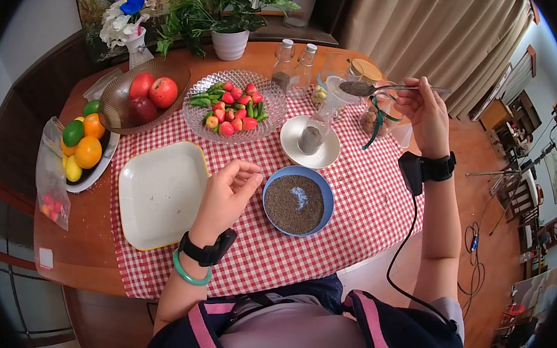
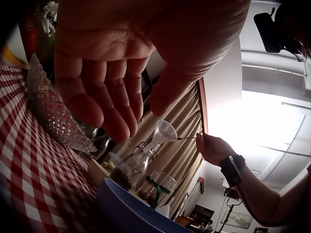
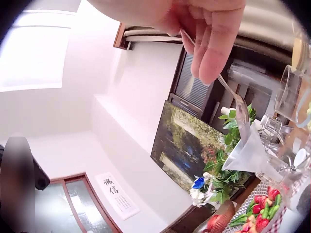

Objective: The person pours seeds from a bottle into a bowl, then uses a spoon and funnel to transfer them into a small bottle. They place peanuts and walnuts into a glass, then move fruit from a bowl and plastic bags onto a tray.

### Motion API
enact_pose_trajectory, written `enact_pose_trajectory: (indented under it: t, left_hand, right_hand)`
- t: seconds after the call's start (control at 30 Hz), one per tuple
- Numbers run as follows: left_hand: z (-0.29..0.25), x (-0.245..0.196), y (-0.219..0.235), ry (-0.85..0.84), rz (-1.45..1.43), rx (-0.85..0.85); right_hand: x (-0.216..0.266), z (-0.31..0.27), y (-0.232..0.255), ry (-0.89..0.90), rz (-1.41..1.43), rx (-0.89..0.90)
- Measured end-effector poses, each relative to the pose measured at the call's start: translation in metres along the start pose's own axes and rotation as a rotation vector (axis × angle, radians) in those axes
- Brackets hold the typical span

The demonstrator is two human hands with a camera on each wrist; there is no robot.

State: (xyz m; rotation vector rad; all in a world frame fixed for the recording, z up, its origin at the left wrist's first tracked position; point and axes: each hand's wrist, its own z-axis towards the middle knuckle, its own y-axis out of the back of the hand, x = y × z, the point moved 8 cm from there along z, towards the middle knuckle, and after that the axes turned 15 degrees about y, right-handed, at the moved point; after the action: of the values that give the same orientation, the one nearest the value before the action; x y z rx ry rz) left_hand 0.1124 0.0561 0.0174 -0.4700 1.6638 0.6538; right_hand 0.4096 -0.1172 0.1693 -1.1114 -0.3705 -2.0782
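My right hand (image 1: 423, 113) pinches the handle of a metal spoon (image 3: 241, 114); its bowl, heaped with dark grains, is at the mouth of a clear funnel (image 3: 247, 154). The funnel stands in a small glass bottle (image 1: 312, 137) partly filled with grey-brown grains, on a white dish (image 1: 291, 150). In front of the dish sits a blue bowl (image 1: 332, 212) of similar grains with a pale bluish patch on top. My left hand (image 1: 225, 199) hovers left of the blue bowl, fingers loosely bent, holding nothing.
An empty-looking white tray (image 1: 159, 194) lies at left on the checked cloth. Behind are a glass plate (image 1: 194, 123) of strawberries and peppers, a fruit bowl (image 1: 115, 105), stoppered bottles (image 1: 303, 71) and a ribboned jar (image 1: 371, 122). A black cable (image 1: 390, 268) hangs from my right wrist.
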Motion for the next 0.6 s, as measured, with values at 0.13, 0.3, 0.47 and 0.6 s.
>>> enact_pose_trajectory:
  t: [0.13, 0.3, 0.47, 0.6]
  left_hand:
    - [0.0, 0.0, -0.001, -0.001, -0.02, 0.007]
    - [0.001, 0.0, 0.0, -0.042, -0.044, -0.021]
    - [0.0, -0.002, 0.001, -0.07, -0.052, -0.038]
    - [0.0, -0.002, 0.002, -0.069, -0.054, -0.041]
  right_hand:
    - [0.015, 0.0, -0.014, 0.07, -0.112, 0.036]
    - [0.033, -0.004, -0.027, 0.174, -0.286, 0.129]
    - [0.036, -0.019, -0.041, 0.211, -0.397, 0.21]
    - [0.037, -0.036, -0.029, 0.149, -0.174, 0.105]
